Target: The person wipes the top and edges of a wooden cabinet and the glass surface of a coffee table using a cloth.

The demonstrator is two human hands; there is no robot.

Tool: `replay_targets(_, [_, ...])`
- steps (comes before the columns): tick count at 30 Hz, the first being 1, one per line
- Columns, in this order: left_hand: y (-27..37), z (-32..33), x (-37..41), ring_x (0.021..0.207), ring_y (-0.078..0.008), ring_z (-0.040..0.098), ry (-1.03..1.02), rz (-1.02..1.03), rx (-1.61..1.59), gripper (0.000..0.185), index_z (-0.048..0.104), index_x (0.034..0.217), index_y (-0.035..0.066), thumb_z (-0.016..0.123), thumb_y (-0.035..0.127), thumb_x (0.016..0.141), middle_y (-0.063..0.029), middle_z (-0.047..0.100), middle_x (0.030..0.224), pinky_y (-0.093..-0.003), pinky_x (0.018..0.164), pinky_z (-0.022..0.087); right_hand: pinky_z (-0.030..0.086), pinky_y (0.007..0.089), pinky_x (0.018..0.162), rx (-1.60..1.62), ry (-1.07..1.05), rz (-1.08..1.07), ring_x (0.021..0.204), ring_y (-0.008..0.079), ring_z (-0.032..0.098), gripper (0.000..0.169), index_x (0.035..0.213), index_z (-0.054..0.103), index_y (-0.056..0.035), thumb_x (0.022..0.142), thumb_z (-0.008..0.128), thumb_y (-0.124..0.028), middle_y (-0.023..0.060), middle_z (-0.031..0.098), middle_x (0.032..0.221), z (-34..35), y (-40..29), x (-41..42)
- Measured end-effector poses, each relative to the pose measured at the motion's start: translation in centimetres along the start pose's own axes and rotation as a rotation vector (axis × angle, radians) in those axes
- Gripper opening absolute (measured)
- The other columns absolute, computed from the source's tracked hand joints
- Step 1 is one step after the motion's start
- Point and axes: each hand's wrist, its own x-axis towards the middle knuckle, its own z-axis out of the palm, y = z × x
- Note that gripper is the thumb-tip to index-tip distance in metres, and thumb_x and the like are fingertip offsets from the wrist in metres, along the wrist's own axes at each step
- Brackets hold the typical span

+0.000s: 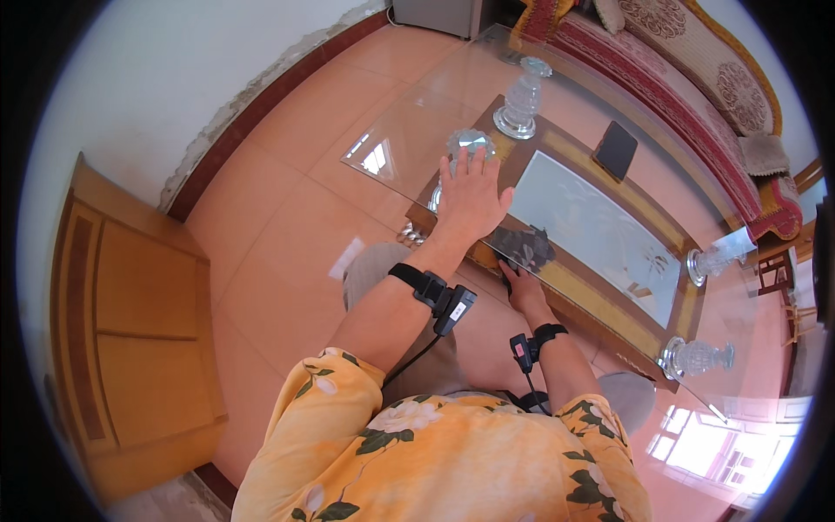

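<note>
My left hand (473, 199), palm down with its fingers spread, is over the near corner of a glass tabletop (411, 130), beside a crystal-like table support (471, 145). It holds nothing. My right hand (525, 290) is at the near edge of the glass, its fingers on a dark, crumpled cloth (525, 248). Whether the cloth lies on or beneath the glass cannot be told. Beneath the glass is a wooden shelf (580, 287) with a pale patterned glass inset (587, 222). A black phone (615, 150) lies farther back.
More crystal-like supports stand at the table's far left (522, 98), far right (717, 258) and near right (698, 357). A red patterned sofa (652, 72) is behind the table. A wooden cabinet (153, 326) stands by the wall at left. The glass edges project beyond the shelf.
</note>
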Motion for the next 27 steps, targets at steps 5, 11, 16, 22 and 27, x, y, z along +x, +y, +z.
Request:
replay_targets(5, [-0.1, 0.3, 0.1, 0.134, -0.0324, 0.024, 0.003, -0.003, -0.017, 0.057, 0.041, 0.132, 0.009, 0.046, 0.043, 0.087, -0.0128, 0.034, 0.142, -0.0509, 0.109, 0.013, 0.032, 0.0455, 0.102, 0.004, 0.092, 0.030, 0.130, 0.0397, 0.029, 0.069, 0.139, 0.033, -0.0297, 0.078, 0.054, -0.005, 0.0160, 0.034, 0.139, 1.6, 2.4, -0.7])
replay_targets(11, [-0.1, 0.1, 0.0, 0.134, -0.0320, 0.024, -0.016, -0.008, -0.026, 0.057, 0.042, 0.132, 0.010, 0.049, 0.043, 0.086, -0.0113, 0.033, 0.143, -0.0500, 0.109, 0.014, 0.028, 0.0494, 0.103, -0.073, 0.155, 0.045, 0.133, 0.0428, 0.021, 0.063, 0.137, 0.036, -0.0326, 0.080, 0.056, -0.015, 0.0104, 0.023, 0.148, 2.6, 7.2, -2.3])
replay_targets(16, [0.2, -0.5, 0.1, 0.135, -0.0313, 0.024, -0.028, 0.015, -0.031, 0.057, 0.043, 0.132, 0.009, 0.047, 0.044, 0.087, -0.0125, 0.034, 0.142, -0.0494, 0.109, 0.013, 0.028, 0.0482, 0.104, -0.110, 0.190, 0.093, 0.132, 0.0452, 0.023, 0.075, 0.138, 0.033, -0.0342, 0.071, 0.060, -0.011, 0.0123, 0.025, 0.147, 4.5, 15.0, -4.4])
replay_targets(22, [0.0, -0.7, -0.2, 0.133, -0.0319, 0.026, -0.010, 0.017, -0.033, 0.056, 0.045, 0.130, 0.010, 0.050, 0.043, 0.086, -0.0121, 0.036, 0.141, -0.0502, 0.109, 0.015, 0.022, 0.0470, 0.109, 0.106, 0.254, 0.369, 0.132, 0.0439, 0.023, 0.081, 0.139, 0.031, -0.0292, 0.066, 0.063, -0.011, 0.0218, 0.024, 0.144, 1.6, 19.8, -11.3])
replay_targets(27, [0.3, -0.9, -0.3, 0.133, -0.0315, 0.028, -0.014, 0.015, -0.024, 0.055, 0.046, 0.129, 0.010, 0.052, 0.042, 0.085, -0.0117, 0.037, 0.140, -0.0500, 0.109, 0.016, 0.015, 0.0474, 0.111, 0.117, 0.277, 0.571, 0.132, 0.0417, 0.023, 0.084, 0.142, 0.025, -0.0245, 0.067, 0.062, -0.014, 0.0306, 0.022, 0.142, 3.2, 27.2, -16.4])
